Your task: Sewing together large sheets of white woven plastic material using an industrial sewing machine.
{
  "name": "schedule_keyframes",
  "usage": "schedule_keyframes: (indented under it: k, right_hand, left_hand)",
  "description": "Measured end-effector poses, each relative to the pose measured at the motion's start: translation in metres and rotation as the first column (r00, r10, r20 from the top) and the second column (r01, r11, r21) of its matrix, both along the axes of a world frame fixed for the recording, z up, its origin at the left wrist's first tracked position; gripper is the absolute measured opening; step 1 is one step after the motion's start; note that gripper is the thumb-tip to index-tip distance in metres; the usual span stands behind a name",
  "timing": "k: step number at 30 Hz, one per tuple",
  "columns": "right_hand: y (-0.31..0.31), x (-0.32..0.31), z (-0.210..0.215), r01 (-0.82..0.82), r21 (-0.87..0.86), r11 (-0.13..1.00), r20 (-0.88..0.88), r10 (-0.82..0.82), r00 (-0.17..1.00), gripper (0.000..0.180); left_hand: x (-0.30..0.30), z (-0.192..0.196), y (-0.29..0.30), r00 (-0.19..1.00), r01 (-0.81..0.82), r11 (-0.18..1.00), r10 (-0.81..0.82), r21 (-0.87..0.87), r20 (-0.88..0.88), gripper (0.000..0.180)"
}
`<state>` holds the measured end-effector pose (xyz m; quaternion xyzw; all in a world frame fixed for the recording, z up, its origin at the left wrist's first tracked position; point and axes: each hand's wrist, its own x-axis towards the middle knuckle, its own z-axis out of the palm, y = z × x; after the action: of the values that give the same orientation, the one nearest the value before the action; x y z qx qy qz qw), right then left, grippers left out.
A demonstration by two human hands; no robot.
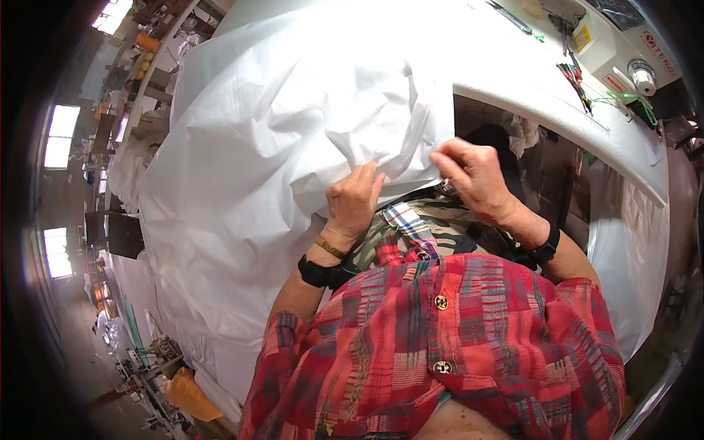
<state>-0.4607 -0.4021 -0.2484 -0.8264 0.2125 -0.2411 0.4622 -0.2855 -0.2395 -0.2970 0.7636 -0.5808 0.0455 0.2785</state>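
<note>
A large white sheet (242, 147), thin and crinkled with a fine woven texture, spreads over the worktop and down across my lap. At its near edge my left hand (354, 196) is closed, thumb against fingers, pinching a fold that puckers away from the fingertips. My right hand (478, 176) sits at the sheet's right-hand edge with its fingers curled in and the thumb near the index finger. Its fingertips are slightly blurred, and whatever they hold cannot be made out. Dark bands circle both wrists.
To the right is a white sewing machine (623, 55) on a pale tabletop (513, 81) with a curved edge. Near it lie a blue-grey cutter (511, 17), a bundle of coloured tools (576, 86) and green thread (627, 99). A cluttered workshop with shelving extends on the left.
</note>
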Motion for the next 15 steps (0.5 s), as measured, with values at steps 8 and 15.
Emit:
schedule_keyframes:
  k: [8,15]
  right_hand:
    - [0.004,0.046,-0.020,-0.024,0.717,0.697,-0.137,0.174,0.975,0.036]
    - [0.013,0.036,-0.043,0.058,0.740,0.670,-0.180,0.115,0.977,0.021]
  left_hand:
    - [0.004,0.000,0.016,0.993,-0.055,0.978,0.075,-0.202,0.091,0.034]
    - [0.022,-0.010,0.034,0.917,-0.337,0.939,0.343,-0.062,0.205,0.045]
